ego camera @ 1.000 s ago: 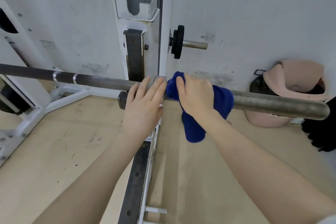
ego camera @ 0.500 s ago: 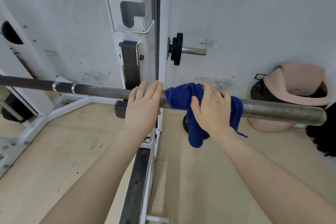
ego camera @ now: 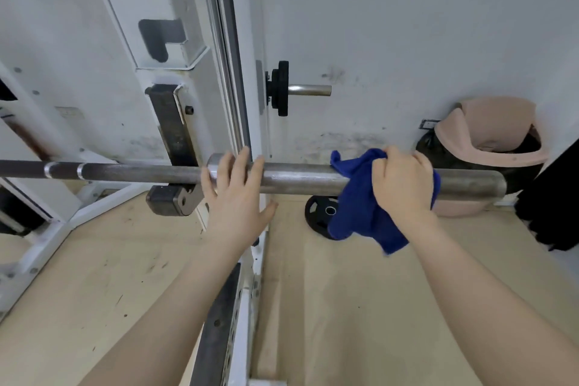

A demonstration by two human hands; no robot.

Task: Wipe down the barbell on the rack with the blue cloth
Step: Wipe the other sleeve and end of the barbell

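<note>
Grey steel barbell (ego camera: 300,178); bunched blue cloth (ego camera: 357,197)

The steel barbell (ego camera: 300,177) lies level across the rack (ego camera: 170,197), its thick sleeve running under both sets of fingers. The blue cloth (ego camera: 357,207), crumpled, drapes over the sleeve beneath the right fingers (ego camera: 394,163), its loose ends hanging below them.
</note>
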